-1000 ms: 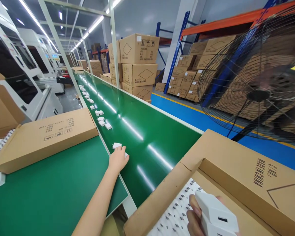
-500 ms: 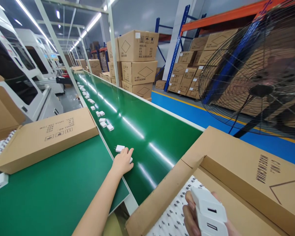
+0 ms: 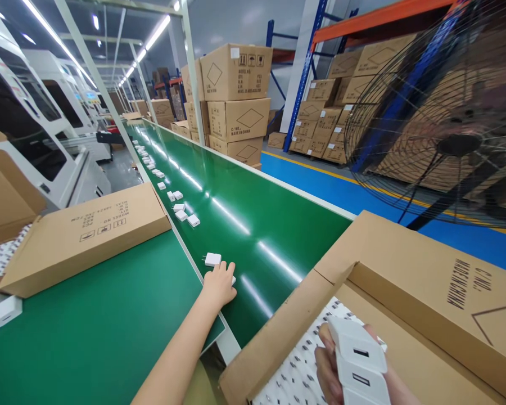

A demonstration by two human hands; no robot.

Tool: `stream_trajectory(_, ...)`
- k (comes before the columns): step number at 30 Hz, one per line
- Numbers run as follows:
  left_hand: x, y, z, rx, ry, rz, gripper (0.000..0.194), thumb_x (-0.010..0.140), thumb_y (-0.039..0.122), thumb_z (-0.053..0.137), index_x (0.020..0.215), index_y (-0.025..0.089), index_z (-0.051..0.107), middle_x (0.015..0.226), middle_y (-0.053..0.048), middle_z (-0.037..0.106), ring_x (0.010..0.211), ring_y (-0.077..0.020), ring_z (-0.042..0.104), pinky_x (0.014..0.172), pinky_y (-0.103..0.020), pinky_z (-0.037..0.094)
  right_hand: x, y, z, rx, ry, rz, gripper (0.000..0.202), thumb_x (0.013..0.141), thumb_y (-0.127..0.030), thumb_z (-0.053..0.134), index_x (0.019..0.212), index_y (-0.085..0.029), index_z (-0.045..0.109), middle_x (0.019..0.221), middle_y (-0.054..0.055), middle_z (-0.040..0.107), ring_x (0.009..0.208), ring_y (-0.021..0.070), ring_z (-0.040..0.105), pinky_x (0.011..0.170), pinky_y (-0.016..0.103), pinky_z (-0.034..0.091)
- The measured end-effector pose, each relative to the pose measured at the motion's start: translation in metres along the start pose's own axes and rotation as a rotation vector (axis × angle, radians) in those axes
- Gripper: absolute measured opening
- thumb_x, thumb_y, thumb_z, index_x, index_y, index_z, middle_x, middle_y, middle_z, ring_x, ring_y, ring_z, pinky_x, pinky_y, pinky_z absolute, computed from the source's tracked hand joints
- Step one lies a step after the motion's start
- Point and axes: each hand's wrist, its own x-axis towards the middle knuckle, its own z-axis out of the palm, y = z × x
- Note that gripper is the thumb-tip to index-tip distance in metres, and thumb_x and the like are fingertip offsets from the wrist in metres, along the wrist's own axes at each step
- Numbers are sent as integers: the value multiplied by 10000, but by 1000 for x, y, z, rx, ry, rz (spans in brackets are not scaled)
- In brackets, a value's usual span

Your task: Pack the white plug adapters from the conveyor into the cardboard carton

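Observation:
My left hand (image 3: pixel 220 284) is over the green conveyor belt (image 3: pixel 270 208), its fingers curled around a white USB wall charger (image 3: pixel 233 280) that mostly hides beneath it. Just beyond the fingertips lies another white USB charger (image 3: pixel 213 259) with its metal prongs pointing left. At the lower right, my right hand (image 3: pixel 328 365) grips a stack of white USB chargers (image 3: pixel 359 363), two USB ports facing me. That stack is held above an open cardboard box (image 3: pixel 290 315), where rows of white chargers (image 3: pixel 297 360) stand with prongs up.
More white chargers (image 3: pixel 181 211) trail along the belt's left side into the distance. A cardboard box (image 3: pixel 88 230) and loose chargers (image 3: pixel 4 311) sit on the green side table (image 3: pixel 88 315). A large fan (image 3: pixel 451 140) stands at right, stacked cartons (image 3: pixel 238 118) behind the belt.
The view has shifted slightly, and the chargers on the belt sit a little nearer and further right. Both hands keep their grips.

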Motion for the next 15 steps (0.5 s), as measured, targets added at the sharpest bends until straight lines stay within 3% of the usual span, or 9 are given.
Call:
stream_trajectory(4,0,-2,-2,-78,-9,68,558,684,161,497,1220,176,341,1138,-118,468,1041,-253,480,744,-317,456,1,-4,6,14,37,-23,551,800,-698,259,811,-241,566,617,5,565,513,116,497,494,235,345)
stream_trajectory(8,7,-9,-2,-212,139,90,485,689,100,471,1163,152,387,1124,-114,476,1074,-232,442,850,-312,408,1,-6,13,-11,121,-26,587,803,-694,260,769,-217,599,580,12,549,494,102,477,469,220,341)
stream_trajectory(11,11,-18,0,-264,201,97,423,686,39,433,1093,151,443,1107,-108,484,1059,-228,432,893,-330,375,3,-5,17,-11,113,-24,584,805,-691,270,758,-218,609,576,12,546,496,98,477,477,217,341)
stream_trajectory(15,13,-29,5,-269,190,72,470,667,-40,378,1071,181,472,1087,-95,501,1028,-218,443,895,-345,361,-4,-13,7,-75,122,-73,519,746,-727,356,751,-267,597,575,-2,530,483,110,468,479,242,345)
